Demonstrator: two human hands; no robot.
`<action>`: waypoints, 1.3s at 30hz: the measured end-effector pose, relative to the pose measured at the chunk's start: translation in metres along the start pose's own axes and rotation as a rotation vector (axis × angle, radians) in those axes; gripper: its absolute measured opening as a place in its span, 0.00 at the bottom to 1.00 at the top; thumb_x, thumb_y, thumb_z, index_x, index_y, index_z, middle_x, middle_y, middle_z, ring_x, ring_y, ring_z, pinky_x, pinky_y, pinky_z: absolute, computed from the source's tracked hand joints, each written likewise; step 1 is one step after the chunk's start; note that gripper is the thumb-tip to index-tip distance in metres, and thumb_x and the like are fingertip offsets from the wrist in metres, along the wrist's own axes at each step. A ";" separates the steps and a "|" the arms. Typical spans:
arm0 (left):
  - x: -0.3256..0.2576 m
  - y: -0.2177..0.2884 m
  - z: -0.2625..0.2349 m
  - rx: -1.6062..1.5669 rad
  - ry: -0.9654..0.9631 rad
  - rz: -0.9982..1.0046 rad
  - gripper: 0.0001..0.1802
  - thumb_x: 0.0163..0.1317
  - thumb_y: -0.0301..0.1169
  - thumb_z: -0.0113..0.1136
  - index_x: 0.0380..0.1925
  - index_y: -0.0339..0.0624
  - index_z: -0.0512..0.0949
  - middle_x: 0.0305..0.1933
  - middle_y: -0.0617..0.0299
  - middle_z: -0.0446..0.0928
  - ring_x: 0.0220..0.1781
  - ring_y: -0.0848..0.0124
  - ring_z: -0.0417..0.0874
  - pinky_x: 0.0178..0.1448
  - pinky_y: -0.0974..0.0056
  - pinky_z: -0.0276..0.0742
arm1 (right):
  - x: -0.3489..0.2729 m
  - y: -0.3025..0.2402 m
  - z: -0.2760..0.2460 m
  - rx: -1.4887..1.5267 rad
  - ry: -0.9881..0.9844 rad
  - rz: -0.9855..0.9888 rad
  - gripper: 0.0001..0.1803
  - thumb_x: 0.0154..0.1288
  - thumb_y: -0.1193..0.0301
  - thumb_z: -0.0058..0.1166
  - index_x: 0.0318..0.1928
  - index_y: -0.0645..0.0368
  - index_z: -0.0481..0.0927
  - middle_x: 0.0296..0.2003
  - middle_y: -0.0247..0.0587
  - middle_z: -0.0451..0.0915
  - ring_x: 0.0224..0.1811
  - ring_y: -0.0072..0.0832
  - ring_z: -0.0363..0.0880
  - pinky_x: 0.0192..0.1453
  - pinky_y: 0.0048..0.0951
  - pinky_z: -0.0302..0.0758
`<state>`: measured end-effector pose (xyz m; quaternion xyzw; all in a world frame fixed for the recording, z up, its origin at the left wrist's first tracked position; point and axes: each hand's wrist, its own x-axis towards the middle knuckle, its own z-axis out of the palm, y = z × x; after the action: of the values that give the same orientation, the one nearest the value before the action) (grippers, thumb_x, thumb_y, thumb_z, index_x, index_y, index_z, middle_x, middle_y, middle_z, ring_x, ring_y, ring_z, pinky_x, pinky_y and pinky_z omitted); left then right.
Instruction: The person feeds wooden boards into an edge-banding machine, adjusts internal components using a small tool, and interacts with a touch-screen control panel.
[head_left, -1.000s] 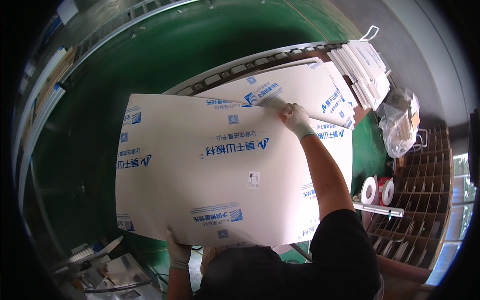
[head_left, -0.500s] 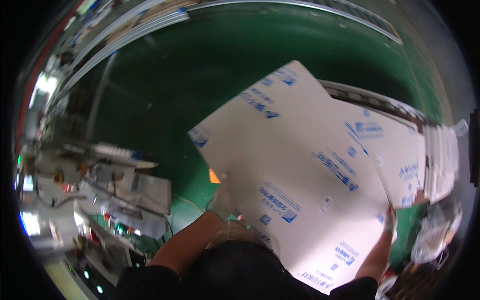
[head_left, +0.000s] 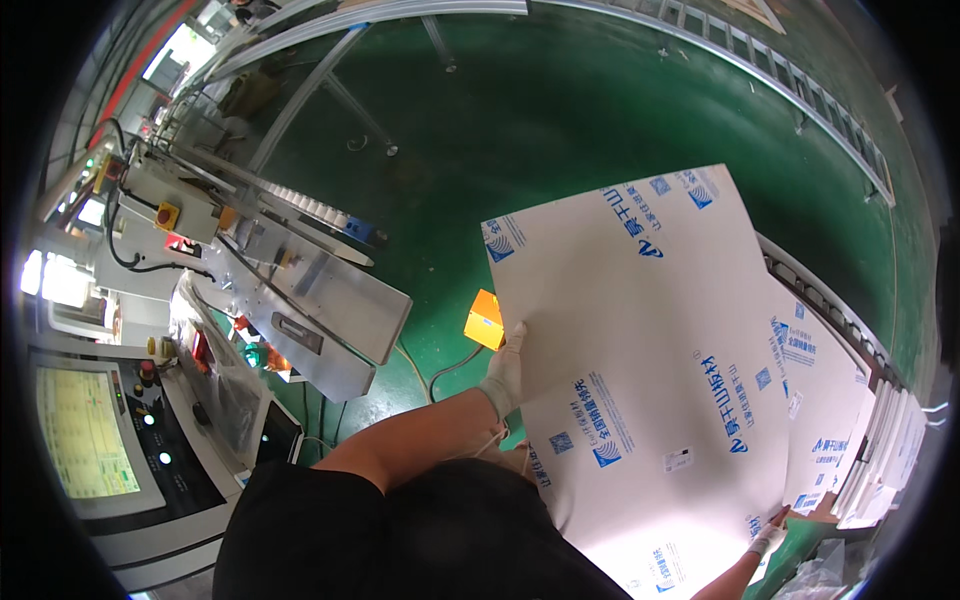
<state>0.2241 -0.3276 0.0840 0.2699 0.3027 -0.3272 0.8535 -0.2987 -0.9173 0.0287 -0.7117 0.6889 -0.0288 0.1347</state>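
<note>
A large pale board panel point(head_left: 650, 330), covered in film with blue print, lies across my front between both hands. My left hand point(head_left: 505, 372), in a pale glove, is closed on its left edge with the thumb on top; the other fingers are hidden underneath. At the lower right edge, my right hand point(head_left: 768, 540), gloved too, grips the same panel. Under and beyond its right side shows another printed panel point(head_left: 825, 390), apparently on a stack. An orange box point(head_left: 484, 320) stands on the floor just past my left hand.
At left stands a machine with a metal table point(head_left: 340, 295), a red stop button point(head_left: 165, 215) and a lit screen point(head_left: 88, 430). Cables point(head_left: 440, 375) cross the green floor point(head_left: 420, 170). A roller conveyor point(head_left: 800, 100) runs at far right; white strips point(head_left: 880, 460) lie stacked beside the panels.
The view has swung left, bringing the machine and screen in more fully. Still held by both hands, the panel now sits further right and lower in the picture, turned slightly clockwise.
</note>
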 end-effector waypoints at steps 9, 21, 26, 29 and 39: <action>-0.028 0.019 0.007 0.311 0.189 0.234 0.40 0.78 0.61 0.45 0.68 0.34 0.71 0.65 0.52 0.78 0.64 0.60 0.79 0.67 0.56 0.77 | 0.028 -0.072 -0.044 0.123 0.182 -0.242 0.42 0.78 0.38 0.42 0.59 0.70 0.83 0.52 0.59 0.86 0.49 0.53 0.87 0.54 0.43 0.81; -0.191 0.046 -0.029 -0.247 0.111 0.373 0.41 0.77 0.64 0.41 0.70 0.38 0.67 0.64 0.54 0.75 0.62 0.58 0.77 0.67 0.54 0.73 | 0.046 -0.208 -0.152 0.396 0.284 -0.787 0.41 0.79 0.39 0.41 0.61 0.69 0.81 0.56 0.58 0.85 0.51 0.50 0.87 0.56 0.41 0.80; -0.185 0.013 -0.121 -0.101 0.083 0.491 0.35 0.78 0.59 0.43 0.68 0.40 0.71 0.64 0.56 0.75 0.63 0.58 0.77 0.67 0.54 0.73 | 0.017 -0.222 -0.225 0.212 -0.042 -0.547 0.41 0.79 0.39 0.42 0.56 0.69 0.84 0.47 0.51 0.88 0.43 0.43 0.84 0.51 0.43 0.79; -0.183 -0.003 -0.140 0.252 -0.012 0.778 0.35 0.77 0.57 0.47 0.68 0.39 0.71 0.64 0.53 0.77 0.64 0.59 0.77 0.68 0.55 0.73 | 0.014 -0.228 -0.239 0.067 0.238 -0.668 0.43 0.78 0.36 0.41 0.54 0.69 0.85 0.44 0.51 0.88 0.41 0.42 0.84 0.49 0.41 0.79; -0.278 0.014 -0.099 0.267 0.002 0.244 0.32 0.77 0.52 0.48 0.63 0.33 0.73 0.62 0.50 0.79 0.61 0.59 0.81 0.64 0.58 0.76 | -0.006 -0.242 -0.227 0.142 0.121 -0.711 0.45 0.78 0.35 0.40 0.65 0.68 0.78 0.60 0.55 0.83 0.58 0.43 0.84 0.63 0.39 0.78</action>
<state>0.0331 -0.1437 0.2143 0.4156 0.2224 -0.2583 0.8433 -0.1146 -0.9418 0.3037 -0.8925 0.4015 -0.1637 0.1245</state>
